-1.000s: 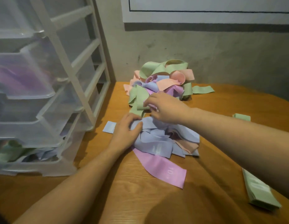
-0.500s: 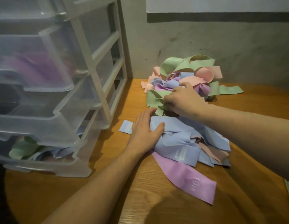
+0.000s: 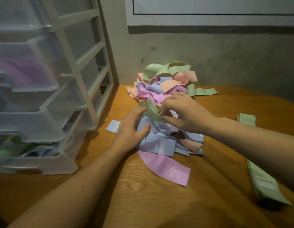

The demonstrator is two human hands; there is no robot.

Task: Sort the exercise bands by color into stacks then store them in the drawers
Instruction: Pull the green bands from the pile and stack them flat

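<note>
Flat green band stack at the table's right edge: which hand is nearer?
Right. The right hand, pinching a green band loop, sits left of the flat green band stack; the left hand lies further left on the blue bands.

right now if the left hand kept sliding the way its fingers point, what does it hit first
Probably the green band the right hand pinches; the left hand fingertips already seem to touch it, with the mixed pile behind. Depth is unclear.

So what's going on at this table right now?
A person is sorting exercise bands by color. The right hand pinches a green band out of the mixed pile, while the left hand rests flat on the blue bands. Flat green bands lie to the right; the drawers already hold some.
</note>
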